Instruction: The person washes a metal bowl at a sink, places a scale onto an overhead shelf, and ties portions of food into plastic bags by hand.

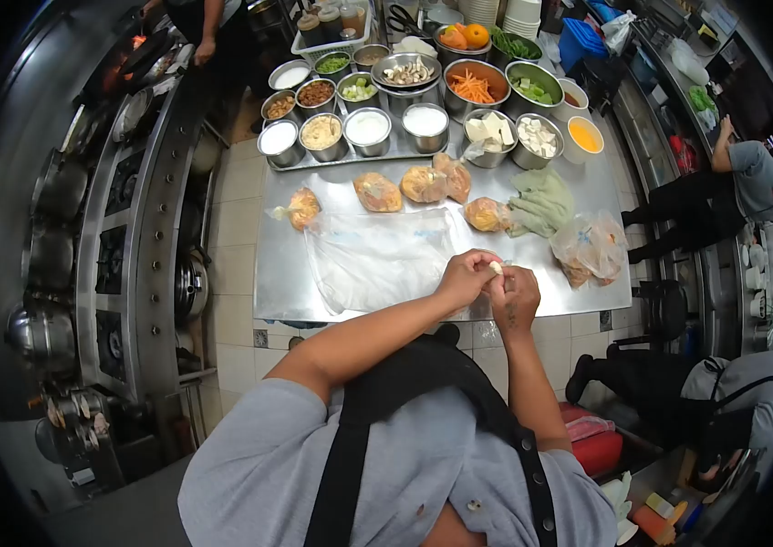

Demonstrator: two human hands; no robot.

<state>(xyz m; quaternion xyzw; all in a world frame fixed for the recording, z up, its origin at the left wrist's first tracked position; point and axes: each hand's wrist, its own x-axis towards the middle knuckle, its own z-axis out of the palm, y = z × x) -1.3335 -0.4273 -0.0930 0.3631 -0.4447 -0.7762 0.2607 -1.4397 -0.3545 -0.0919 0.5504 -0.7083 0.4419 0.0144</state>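
**A small pale piece (496, 268) pinched above the tabletop (279, 278)**

We have our left hand (465, 277) and right hand (518, 292) brought together near the front edge, fingertips closed on the small piece between them; the fingers cover part of it, so we cannot tell what it is. Just left of our hands, flat clear plastic (375, 260) lies spread over the steel. Behind it we have a loose row of bagged bundles (378, 192), orange and brown through their wrapping. A crumpled green cloth (539, 199) touches the bundle nearest our hands, and to the right sits a larger clear bag (590, 246) with brownish contents.

Along the far side we see steel containers: shredded carrots (472, 87), white blocks (490, 129), pale chopped pieces (536, 138) and several white fillings. A tub of yellow liquid (584, 137) stands at the right end. To our left runs a stove (113, 260), where a co-worker (205, 23) stands at the far end near a flame.
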